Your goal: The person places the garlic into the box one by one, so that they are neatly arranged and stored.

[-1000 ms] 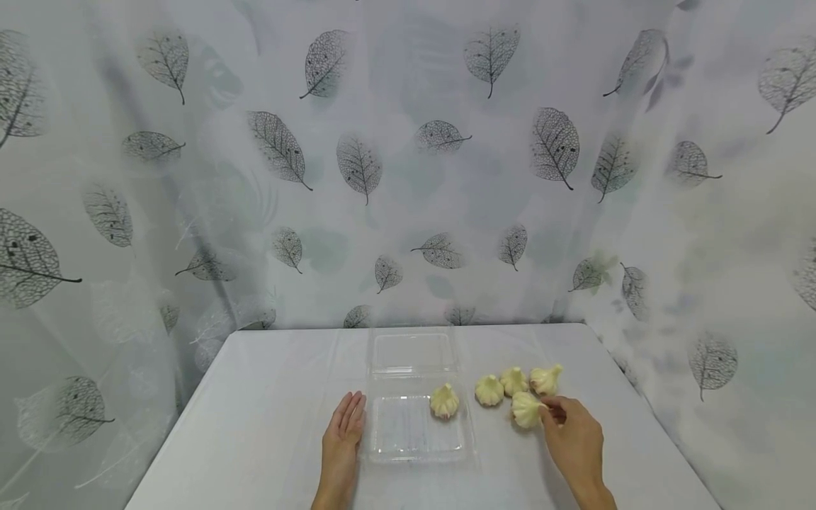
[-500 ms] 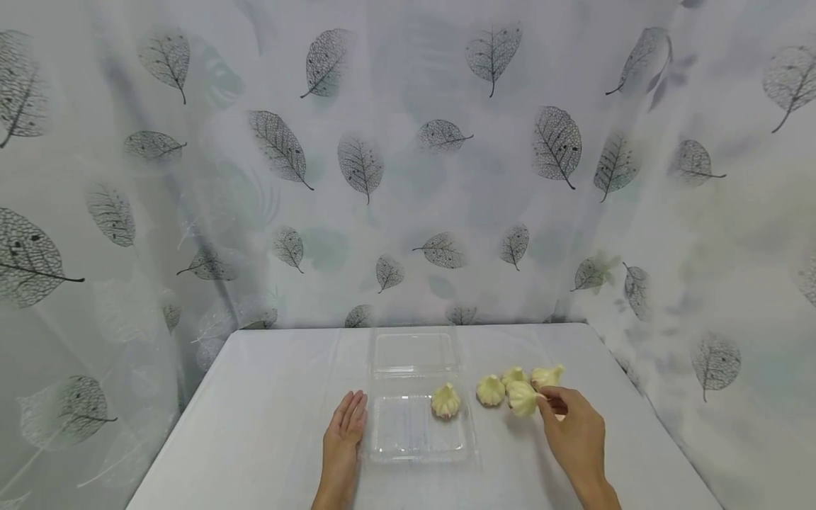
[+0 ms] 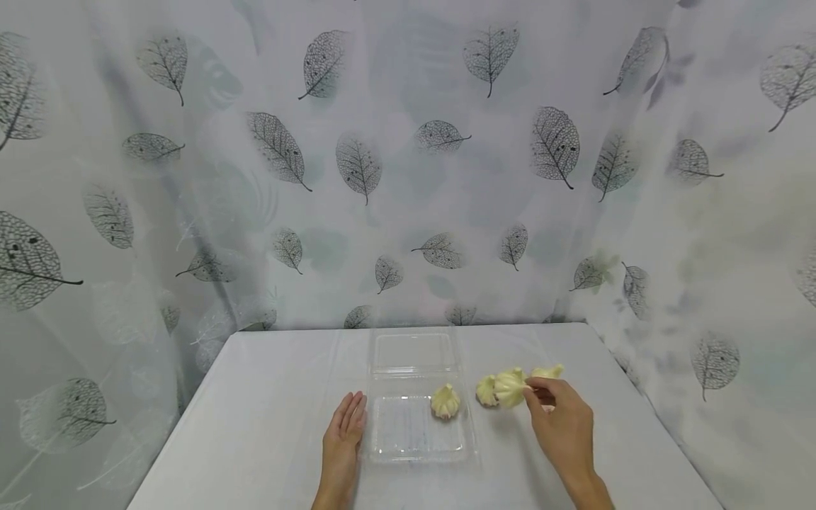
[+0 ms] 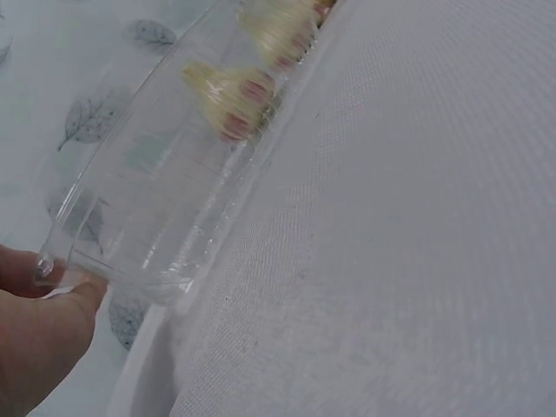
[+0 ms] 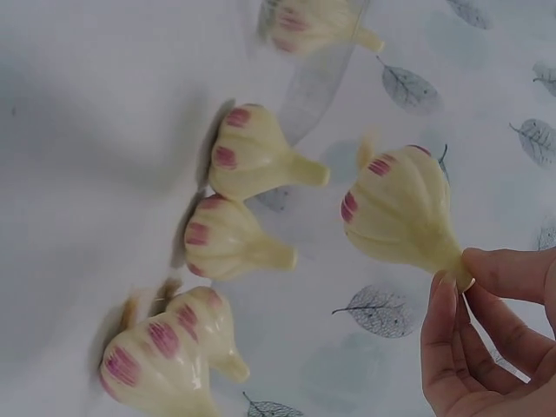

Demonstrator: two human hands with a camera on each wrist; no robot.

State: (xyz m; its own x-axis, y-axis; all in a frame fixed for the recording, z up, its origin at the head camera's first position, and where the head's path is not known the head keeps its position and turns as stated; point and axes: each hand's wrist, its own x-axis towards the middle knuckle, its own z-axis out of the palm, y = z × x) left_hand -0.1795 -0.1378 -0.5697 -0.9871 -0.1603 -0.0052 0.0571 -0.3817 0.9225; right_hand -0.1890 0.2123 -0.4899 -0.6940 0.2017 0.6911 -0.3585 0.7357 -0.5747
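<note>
My right hand (image 3: pixel 535 387) pinches the stem of a pale garlic bulb (image 3: pixel 510 387) and holds it above the table, just right of a clear plastic clamshell container (image 3: pixel 417 450). In the right wrist view the held bulb (image 5: pixel 400 208) hangs from my fingertips (image 5: pixel 452 291), with three more bulbs (image 5: pixel 226 239) lying on the cloth below. One bulb (image 3: pixel 444 401) sits inside the container's tray. My left hand (image 3: pixel 347 418) lies flat on the table against the tray's left side, its fingers (image 4: pixel 43 330) touching the container rim (image 4: pixel 122 269).
The container's open lid (image 3: pixel 413 352) lies behind the tray. A white cloth covers the table (image 3: pixel 268 397), whose right edge is near the loose bulbs (image 3: pixel 547 371). A leaf-patterned curtain (image 3: pixel 408 163) hangs close behind and at both sides.
My right hand has lifted the pinched garlic bulb off the table and carried it up and left, toward the container. The left hand has stayed put.
</note>
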